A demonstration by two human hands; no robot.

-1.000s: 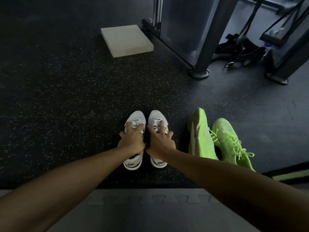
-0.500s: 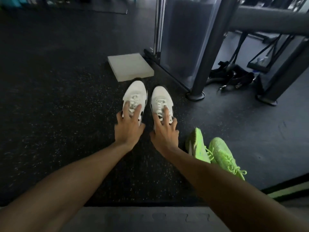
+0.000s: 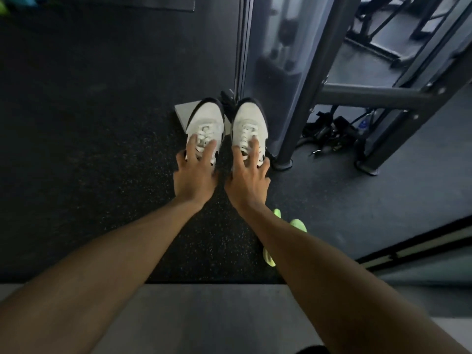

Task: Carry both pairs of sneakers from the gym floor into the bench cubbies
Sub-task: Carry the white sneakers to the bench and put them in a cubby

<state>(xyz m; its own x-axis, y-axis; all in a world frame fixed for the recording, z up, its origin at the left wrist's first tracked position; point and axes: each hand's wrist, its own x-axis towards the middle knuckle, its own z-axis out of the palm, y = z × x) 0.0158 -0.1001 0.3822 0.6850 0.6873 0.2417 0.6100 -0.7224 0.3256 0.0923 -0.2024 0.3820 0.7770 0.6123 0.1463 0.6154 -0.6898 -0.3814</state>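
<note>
Two white sneakers with black trim are held up off the floor, toes pointing away from me. My left hand [image 3: 195,173] grips the left white sneaker [image 3: 206,122] at its laces and collar. My right hand [image 3: 249,178] grips the right white sneaker [image 3: 249,121] the same way. The neon-green pair [image 3: 297,224] lies on the dark rubber floor under my right forearm, mostly hidden by it. No bench cubbies are in view.
A grey foam pad [image 3: 182,112] lies on the floor behind the left sneaker. A cable machine's steel post [image 3: 301,103] and frame stand just right of the shoes, with straps [image 3: 329,131] heaped at the base. A grey mat edge [image 3: 204,310] runs along the bottom.
Both hands have lifted the white sneakers off the floor and raised them forward. The view has tilted up, so the green pair has slid down under my right arm.
</note>
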